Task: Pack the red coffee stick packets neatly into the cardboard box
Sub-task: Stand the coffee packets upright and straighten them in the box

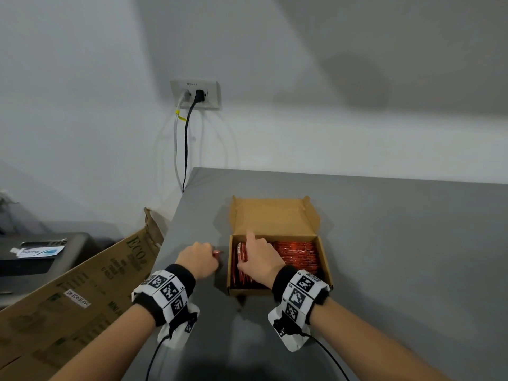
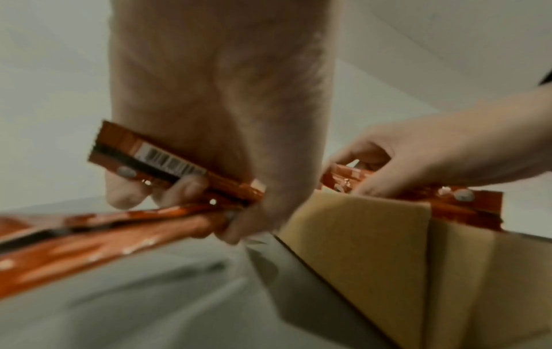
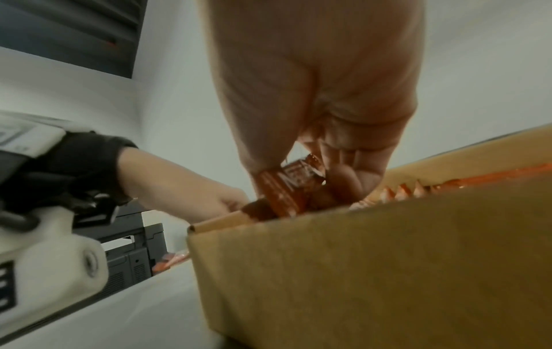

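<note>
**Seating packets at the left end of the box**

Gripping a small bundle of red stick packets [image 3: 286, 189], the right hand [image 1: 258, 259] works inside the cardboard box [image 1: 325, 266]. Thumb and curled fingers [image 3: 355, 174] pinch the bundle near its top end; the index finger points toward 12 o'clock along the box's left wall. The bundle stands partly above the rim, not yet seated.

Left hand [image 1: 196, 259] rests on the grey table [image 1: 398, 243] just beside the box, at its 9 o'clock. Its fingers are closed round several more packets [image 2: 167, 165]; the left wrist view shows one with a barcode and others fanning out below. From the head view only a red tip shows past the knuckles.

Box contents: a packed row of packets [image 1: 298, 255] fills the middle and the 3 o'clock side, lying flat and parallel. Open lid flap [image 1: 275, 215] stands at 12 o'clock. The only gap I can see is the left end, where the right hand is.

Judgement: step in hand is inserting a bundle into the last gap; task looks well advanced, with the left hand's packets still to go in.

Next move calls for pushing the bundle down level with its neighbours, keeping it parallel to the row, then passing the left-hand packets across. Risk: a tight gap may buckle the foil ends.

Off-table at 9 o'clock: a large printed carton [image 1: 90, 292].
</note>
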The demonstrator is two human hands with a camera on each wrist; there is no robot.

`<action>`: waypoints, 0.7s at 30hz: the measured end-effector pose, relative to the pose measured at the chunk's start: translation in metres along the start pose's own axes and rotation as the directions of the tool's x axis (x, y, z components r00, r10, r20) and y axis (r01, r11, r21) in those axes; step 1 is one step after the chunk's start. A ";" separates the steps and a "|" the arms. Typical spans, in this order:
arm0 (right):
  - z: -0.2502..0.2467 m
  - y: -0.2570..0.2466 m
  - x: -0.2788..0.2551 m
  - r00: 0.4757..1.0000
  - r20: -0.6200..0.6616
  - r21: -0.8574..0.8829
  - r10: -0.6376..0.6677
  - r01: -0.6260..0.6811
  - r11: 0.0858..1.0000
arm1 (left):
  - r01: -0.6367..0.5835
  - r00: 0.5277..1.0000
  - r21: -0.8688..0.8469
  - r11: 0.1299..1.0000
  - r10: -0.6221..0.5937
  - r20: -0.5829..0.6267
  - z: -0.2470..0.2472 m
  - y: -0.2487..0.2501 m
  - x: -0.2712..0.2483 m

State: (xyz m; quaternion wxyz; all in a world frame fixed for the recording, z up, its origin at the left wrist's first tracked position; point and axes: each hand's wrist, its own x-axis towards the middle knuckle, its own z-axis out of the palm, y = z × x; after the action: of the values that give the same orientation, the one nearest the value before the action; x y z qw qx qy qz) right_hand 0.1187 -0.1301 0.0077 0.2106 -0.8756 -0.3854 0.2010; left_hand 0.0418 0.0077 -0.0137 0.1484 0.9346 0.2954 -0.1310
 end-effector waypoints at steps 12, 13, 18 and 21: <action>-0.056 0.014 -0.012 0.949 -0.292 0.453 -0.114 0.243 0.858 | -0.469 0.869 -0.660 0.587 0.175 -0.463 -0.036 0.057 -0.018; -0.059 0.016 -0.012 0.933 -0.342 0.455 -0.114 0.270 0.848 | -0.478 0.871 -0.687 0.548 0.195 -0.451 -0.037 0.063 -0.020; -0.051 0.025 -0.014 0.926 -0.361 0.491 -0.113 0.291 0.821 | -0.296 0.934 -0.898 0.326 0.298 -0.199 -0.037 0.084 -0.022; -0.048 0.034 -0.016 0.940 -0.319 0.461 -0.124 0.268 0.846 | -0.273 0.929 -0.878 0.392 0.343 -0.136 -0.033 0.080 -0.017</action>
State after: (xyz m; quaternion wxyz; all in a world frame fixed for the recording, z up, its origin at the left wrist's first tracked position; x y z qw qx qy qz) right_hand 0.1536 -0.1732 0.0327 0.5004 -0.7664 -0.3754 0.1460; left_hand 0.0807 -0.0516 0.0382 0.6433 0.7522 0.1365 0.0400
